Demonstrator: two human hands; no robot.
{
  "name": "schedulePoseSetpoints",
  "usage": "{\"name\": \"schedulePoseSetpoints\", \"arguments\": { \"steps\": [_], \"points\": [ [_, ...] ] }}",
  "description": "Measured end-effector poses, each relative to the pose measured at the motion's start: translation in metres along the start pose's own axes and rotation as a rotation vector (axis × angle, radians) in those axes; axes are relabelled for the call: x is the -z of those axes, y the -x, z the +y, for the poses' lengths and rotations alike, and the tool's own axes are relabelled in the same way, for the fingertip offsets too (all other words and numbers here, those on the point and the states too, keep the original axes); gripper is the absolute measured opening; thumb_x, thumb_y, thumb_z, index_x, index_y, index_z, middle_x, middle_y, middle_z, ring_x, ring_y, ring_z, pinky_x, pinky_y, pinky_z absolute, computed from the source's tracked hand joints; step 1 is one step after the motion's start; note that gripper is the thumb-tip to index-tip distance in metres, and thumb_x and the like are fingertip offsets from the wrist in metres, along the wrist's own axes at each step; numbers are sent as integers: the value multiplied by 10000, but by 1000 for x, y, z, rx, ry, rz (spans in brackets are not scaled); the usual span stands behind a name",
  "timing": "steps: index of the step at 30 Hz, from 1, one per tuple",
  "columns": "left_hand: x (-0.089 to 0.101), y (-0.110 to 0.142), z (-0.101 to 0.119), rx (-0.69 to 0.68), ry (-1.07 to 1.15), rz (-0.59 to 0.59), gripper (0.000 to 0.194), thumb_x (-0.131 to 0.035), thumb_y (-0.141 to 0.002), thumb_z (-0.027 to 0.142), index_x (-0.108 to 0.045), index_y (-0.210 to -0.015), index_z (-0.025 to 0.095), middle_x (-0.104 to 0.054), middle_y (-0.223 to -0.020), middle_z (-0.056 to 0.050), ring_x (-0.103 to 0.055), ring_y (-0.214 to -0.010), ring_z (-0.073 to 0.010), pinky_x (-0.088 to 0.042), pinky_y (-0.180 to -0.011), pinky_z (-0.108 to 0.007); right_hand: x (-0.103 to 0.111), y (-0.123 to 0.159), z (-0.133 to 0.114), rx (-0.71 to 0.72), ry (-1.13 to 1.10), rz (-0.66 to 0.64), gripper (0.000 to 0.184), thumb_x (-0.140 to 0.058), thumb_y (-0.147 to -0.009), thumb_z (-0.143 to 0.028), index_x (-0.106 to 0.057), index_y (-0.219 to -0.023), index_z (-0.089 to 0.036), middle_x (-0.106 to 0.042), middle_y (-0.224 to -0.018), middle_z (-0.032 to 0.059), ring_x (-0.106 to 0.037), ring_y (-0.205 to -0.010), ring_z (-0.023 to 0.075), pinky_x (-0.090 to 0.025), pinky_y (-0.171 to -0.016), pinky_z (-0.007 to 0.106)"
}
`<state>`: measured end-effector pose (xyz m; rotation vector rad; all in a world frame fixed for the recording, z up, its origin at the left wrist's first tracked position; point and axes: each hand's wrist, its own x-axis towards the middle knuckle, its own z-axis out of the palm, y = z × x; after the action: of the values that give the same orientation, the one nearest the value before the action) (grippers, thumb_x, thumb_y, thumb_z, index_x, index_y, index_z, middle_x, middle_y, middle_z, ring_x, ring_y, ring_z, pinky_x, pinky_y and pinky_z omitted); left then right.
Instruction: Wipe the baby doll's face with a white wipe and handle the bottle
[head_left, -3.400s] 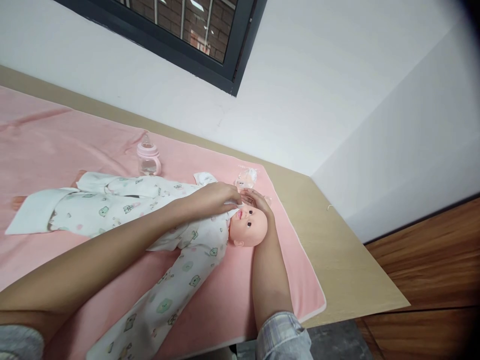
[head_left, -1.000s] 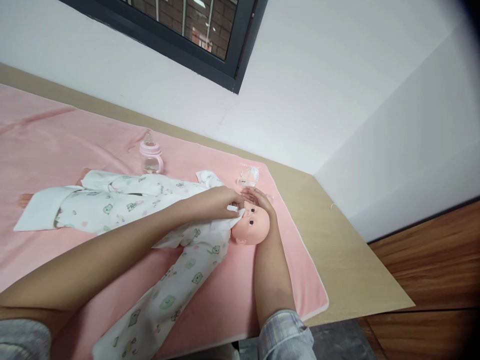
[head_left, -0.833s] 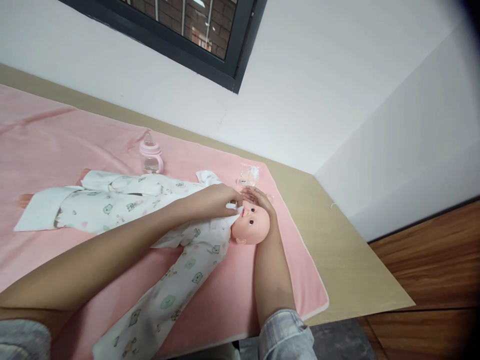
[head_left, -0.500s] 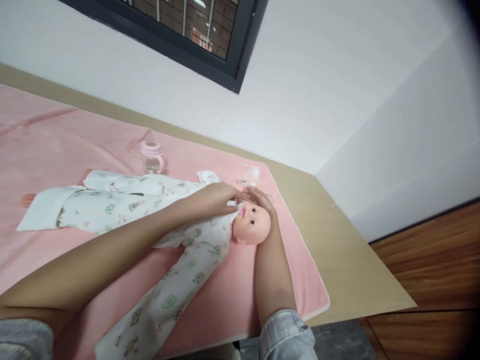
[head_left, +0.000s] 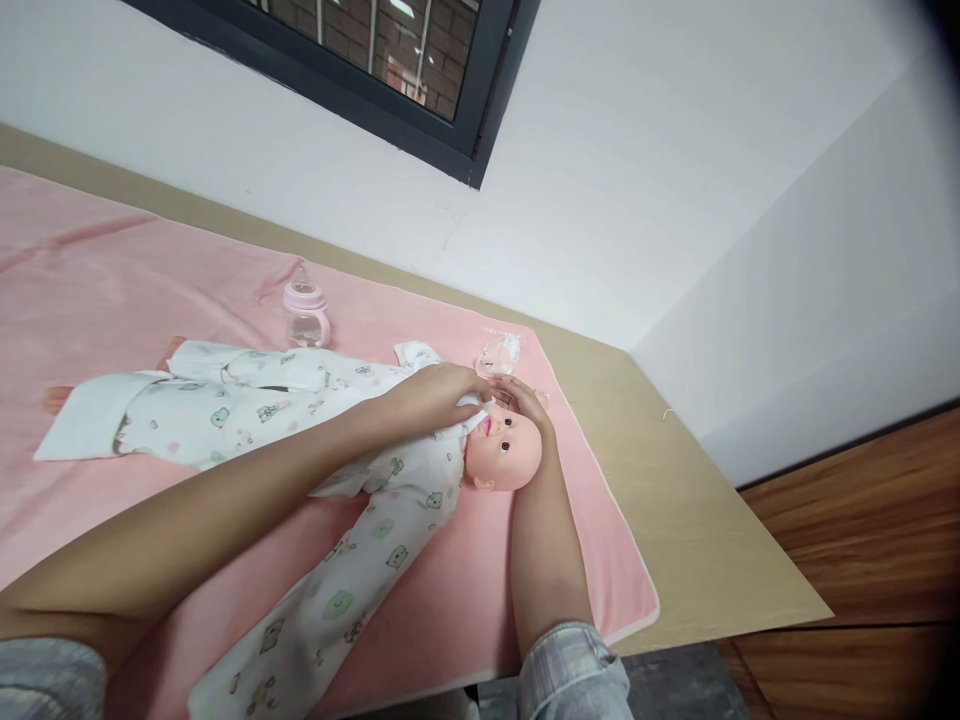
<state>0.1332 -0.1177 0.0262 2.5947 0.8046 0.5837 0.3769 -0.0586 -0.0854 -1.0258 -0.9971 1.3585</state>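
A baby doll (head_left: 504, 450) in a white printed outfit (head_left: 247, 410) lies on its back, its bald head toward the right. My left hand (head_left: 439, 398) reaches across its chest, fingers closed on a white cloth (head_left: 472, 415) at the doll's mouth and chin. Whether this cloth is separate from the outfit's collar I cannot tell. My right hand (head_left: 523, 398) curves around the far side of the head, its fingers stretched toward my left fingertips. The right forearm lies along the crown. One long sleeve of the outfit spreads toward me.
A pink blanket (head_left: 480, 590) covers much of the wooden table (head_left: 675, 520). Beyond the doll stands a pink-topped baby bottle (head_left: 306, 315). A clear plastic item (head_left: 499, 353) lies past my hands. A wall and a dark-framed window (head_left: 465, 150) are behind.
My left fingers have shifted slightly about the doll's mouth, with the white cloth moving along. The right hand stays beside the head. The view has drifted a little.
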Motion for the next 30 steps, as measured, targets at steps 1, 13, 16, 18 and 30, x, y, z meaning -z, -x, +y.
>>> {"name": "schedulePoseSetpoints", "arguments": {
  "steps": [1,13,16,18,30],
  "points": [
    [0,0,1,-1,-1,1,232,-523,-867,170,-701,-1015,173,-711,-991,-43,-637,-902,-221,-405,-740,-284,1,0,0,8,2,-7,244,-765,-737,-340,-608,-897,-245,-721,-1040,17,-668,-1075,183,-501,-1068,381],
    [-2,2,-2,-38,81,25,247,-521,-882,199,-723,-1025,191,-729,-1021,-18,-661,-915,-205,-427,-758,-270,-2,3,-5,-12,31,-16,216,-759,-751,-359,-655,-899,-241,-716,-1051,30,-662,-1039,179,-513,-1032,362],
    [-1,3,3,-51,139,-21,249,-529,-875,195,-730,-1020,192,-735,-1010,-11,-668,-900,-187,-438,-757,-251,-1,2,-5,-45,37,-15,239,-764,-743,-375,-648,-904,-242,-717,-1017,36,-667,-1024,188,-524,-1010,373],
    [-2,4,4,-54,140,-36,259,-527,-872,193,-735,-1025,195,-737,-1002,-9,-668,-887,-184,-439,-753,-251,-1,1,-5,-61,31,0,253,-776,-732,-372,-649,-905,-238,-714,-974,29,-670,-997,185,-530,-999,371],
    [-8,2,0,-46,77,5,253,-504,-873,192,-709,-1022,188,-729,-1022,-24,-662,-898,-203,-412,-725,-269,0,1,-3,-28,1,2,241,-789,-720,-334,-662,-897,-232,-717,-987,21,-669,-996,182,-534,-997,368]
  ]
}}
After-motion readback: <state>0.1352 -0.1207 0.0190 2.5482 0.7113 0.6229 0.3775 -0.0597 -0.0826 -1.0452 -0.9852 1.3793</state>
